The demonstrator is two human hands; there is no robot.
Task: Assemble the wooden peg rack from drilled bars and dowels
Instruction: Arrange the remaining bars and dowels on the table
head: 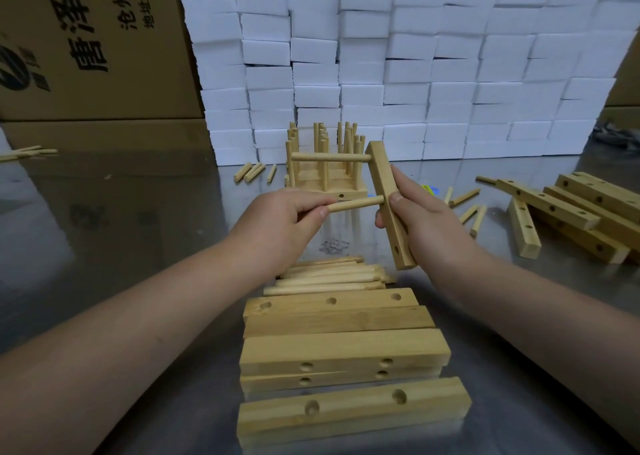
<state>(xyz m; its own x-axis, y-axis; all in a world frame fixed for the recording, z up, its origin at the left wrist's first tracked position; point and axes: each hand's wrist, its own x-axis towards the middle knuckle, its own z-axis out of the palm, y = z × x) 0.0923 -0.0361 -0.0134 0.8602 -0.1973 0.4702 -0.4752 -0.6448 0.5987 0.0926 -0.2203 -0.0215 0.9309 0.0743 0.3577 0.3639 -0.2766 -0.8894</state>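
The counter [138, 212] is spreading out under both grips, and a wall of white foam blocks [415, 56] is standing well beyond them. Below the grips, on the person's side, a stack of drilled bars [339, 347] is lying crosswise. A pile of loose dowels [329, 276] is sitting between that stack and the grips. Just beyond the grips a finished rack [325, 177] is standing with its pegs up, and more spare bars [571, 212] are lying in a heap out past the right grip.

Now the work itself. The right grip [426, 219] is wrapping round the held bar [382, 177], thumb on the near face and fingers behind, carrying it clear of the counter. The bar's long axis is running up and away, its top leaning a little left. The first dowel [329, 157] is sitting in the bar's top hole, sticking out leftward above the left grip.

The left grip [280, 222] is pinching the second dowel [356, 204] by its left end, between thumb and fingertips. That dowel's long axis is running left to right, square to the bar, and its right end is meeting the bar's middle just beside the right thumb. How deep it is sitting, I cannot tell.

So the bar is lying directly right of the left grip, along the dowel's own line. I'm judging that the push wants to go straight rightward, with the right grip bracing. The bottom hole [397, 248], below the right grip, is showing empty.
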